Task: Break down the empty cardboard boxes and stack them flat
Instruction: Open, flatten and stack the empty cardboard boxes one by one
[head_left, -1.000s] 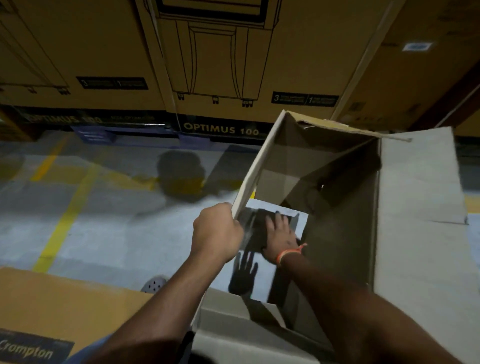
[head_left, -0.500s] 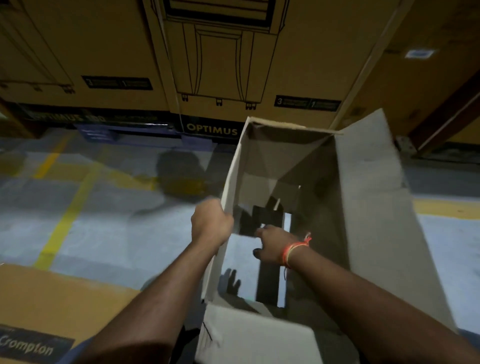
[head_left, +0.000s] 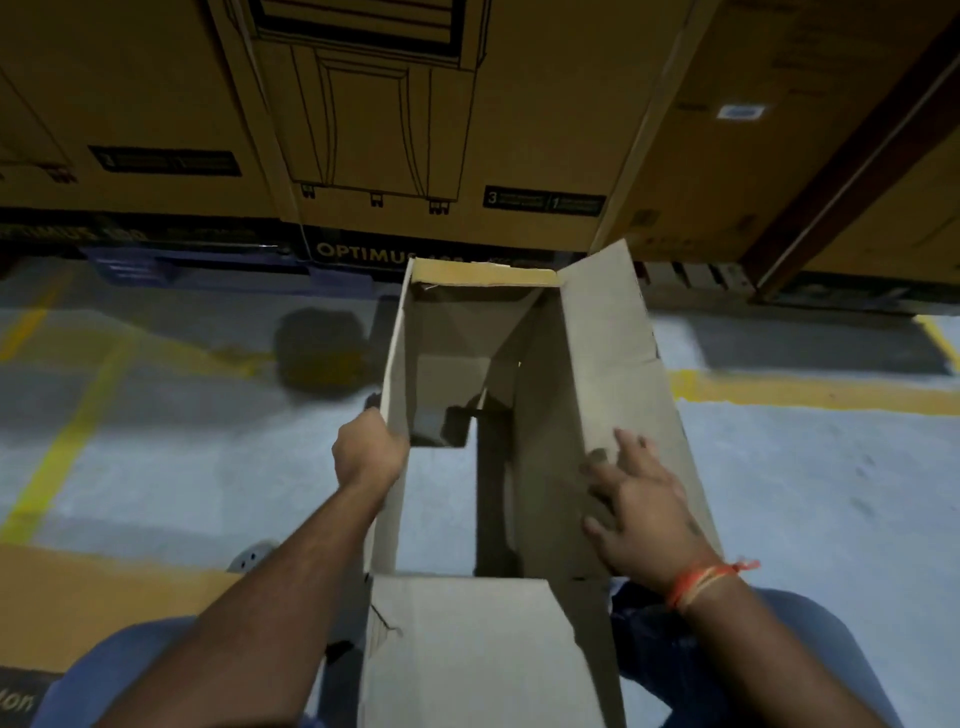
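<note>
two hands on open box (head_left: 452, 364): left hand (head_left: 366, 452) grips wall, right hand (head_left: 641, 499) presses flat; printed cartons (head_left: 374, 119) behind.

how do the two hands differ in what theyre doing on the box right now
The left hand is curled round the box's left wall edge, gripping it; the right hand lies with fingers spread against the right panel. The left hand is bare at the wrist; the right hand has an orange thread band behind it. The left hand sits a little farther from the camera. Both touch the same open, empty box.
</note>
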